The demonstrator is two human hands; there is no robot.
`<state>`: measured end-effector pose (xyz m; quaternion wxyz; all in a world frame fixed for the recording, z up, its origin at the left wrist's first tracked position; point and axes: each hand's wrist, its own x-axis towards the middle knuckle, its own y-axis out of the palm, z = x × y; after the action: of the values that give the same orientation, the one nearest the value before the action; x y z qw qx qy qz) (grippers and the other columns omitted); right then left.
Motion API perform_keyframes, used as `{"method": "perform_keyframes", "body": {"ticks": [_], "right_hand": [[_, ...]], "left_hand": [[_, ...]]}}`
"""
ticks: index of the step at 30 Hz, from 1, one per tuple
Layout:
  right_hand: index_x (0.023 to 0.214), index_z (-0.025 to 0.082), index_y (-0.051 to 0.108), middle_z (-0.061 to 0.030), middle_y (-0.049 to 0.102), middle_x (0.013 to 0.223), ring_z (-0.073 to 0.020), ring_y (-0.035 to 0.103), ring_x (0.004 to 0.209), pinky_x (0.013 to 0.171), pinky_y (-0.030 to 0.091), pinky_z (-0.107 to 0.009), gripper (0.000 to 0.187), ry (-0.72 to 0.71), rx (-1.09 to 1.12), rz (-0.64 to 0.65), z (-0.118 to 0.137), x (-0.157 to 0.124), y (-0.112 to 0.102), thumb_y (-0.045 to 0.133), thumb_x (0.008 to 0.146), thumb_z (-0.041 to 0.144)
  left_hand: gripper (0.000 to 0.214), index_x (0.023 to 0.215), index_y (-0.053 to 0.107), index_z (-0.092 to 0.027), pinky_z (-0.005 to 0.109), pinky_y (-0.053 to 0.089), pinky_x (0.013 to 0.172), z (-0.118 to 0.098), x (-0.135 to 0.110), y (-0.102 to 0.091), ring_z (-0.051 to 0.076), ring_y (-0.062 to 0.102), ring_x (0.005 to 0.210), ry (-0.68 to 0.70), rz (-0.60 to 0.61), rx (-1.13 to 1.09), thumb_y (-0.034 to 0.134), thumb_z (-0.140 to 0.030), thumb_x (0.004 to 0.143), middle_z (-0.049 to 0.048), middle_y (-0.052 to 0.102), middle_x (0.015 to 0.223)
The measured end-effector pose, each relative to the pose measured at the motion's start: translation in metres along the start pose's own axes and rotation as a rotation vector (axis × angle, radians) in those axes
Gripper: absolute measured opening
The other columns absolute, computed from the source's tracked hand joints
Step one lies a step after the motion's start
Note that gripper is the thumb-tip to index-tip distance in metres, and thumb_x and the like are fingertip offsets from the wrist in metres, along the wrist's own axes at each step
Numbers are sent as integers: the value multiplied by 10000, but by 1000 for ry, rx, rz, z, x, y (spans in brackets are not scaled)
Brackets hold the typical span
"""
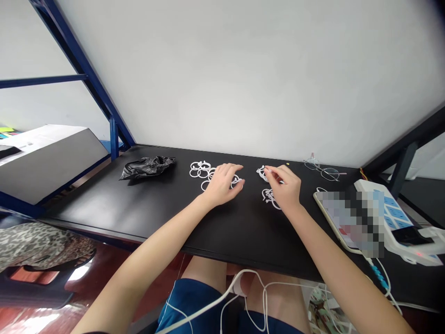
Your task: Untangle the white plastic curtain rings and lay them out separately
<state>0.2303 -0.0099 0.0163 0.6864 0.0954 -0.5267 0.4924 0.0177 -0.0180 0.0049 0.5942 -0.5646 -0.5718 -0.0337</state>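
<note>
My left hand [224,185] hovers over the right part of a group of white plastic rings [199,169], its thumb and fingers apart with nothing held between them. Small knobs stick out from some of the rings, which look like curtain rings; the hand hides several of them. My right hand [285,185] is closed in a pinch at a small cluster of white rings [261,174], thumb and index finger on a white ring. Just below that hand lies a second tangled cluster of white rings [270,198], partly covered by it.
A crumpled black plastic bag [148,168] lies left on the black table [139,208]. Eyeglasses [328,173], a phone [342,227] and a power strip [385,213] are at right. White cables [208,306] hang across my lap. A blue metal frame [90,88] stands left.
</note>
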Motion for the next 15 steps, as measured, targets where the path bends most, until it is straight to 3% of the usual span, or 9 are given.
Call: {"method": "perform_keyframes", "body": {"ticks": [5, 8, 12, 15], "right_hand": [[979, 201, 673, -16, 650, 748, -120, 572, 586, 567, 479, -269, 132, -120, 134, 105, 35, -15, 9, 557, 927, 236], [956, 208, 650, -21, 651, 760, -133, 584, 616, 573, 486, -272, 104, -157, 159, 186, 39, -23, 16, 560, 926, 250], [905, 208, 625, -24, 637, 773, -129, 582, 632, 563, 485, -260, 79, -134, 175, 247, 37, -26, 19, 564, 923, 254], [872, 210, 608, -17, 626, 758, -122, 574, 622, 566, 489, -253, 74, -108, 175, 256, 37, -25, 19, 567, 918, 252]], "left_hand": [[517, 1322, 386, -168, 393, 428, 980, -16, 0, 5, 251, 538, 1160, 126, 102, -149, 579, -371, 888, 139, 569, 1256], [442, 1282, 428, -179, 390, 449, 928, -11, -2, 10, 245, 577, 1087, 85, 158, -145, 565, -359, 902, 122, 609, 1190], [251, 1056, 549, -176, 354, 444, 840, -6, -1, 9, 210, 610, 889, 62, 182, -112, 537, -385, 918, 68, 659, 940], [230, 1013, 557, -173, 337, 431, 825, -8, 0, 6, 197, 612, 858, 69, 199, -102, 524, -380, 921, 62, 654, 915]]}}
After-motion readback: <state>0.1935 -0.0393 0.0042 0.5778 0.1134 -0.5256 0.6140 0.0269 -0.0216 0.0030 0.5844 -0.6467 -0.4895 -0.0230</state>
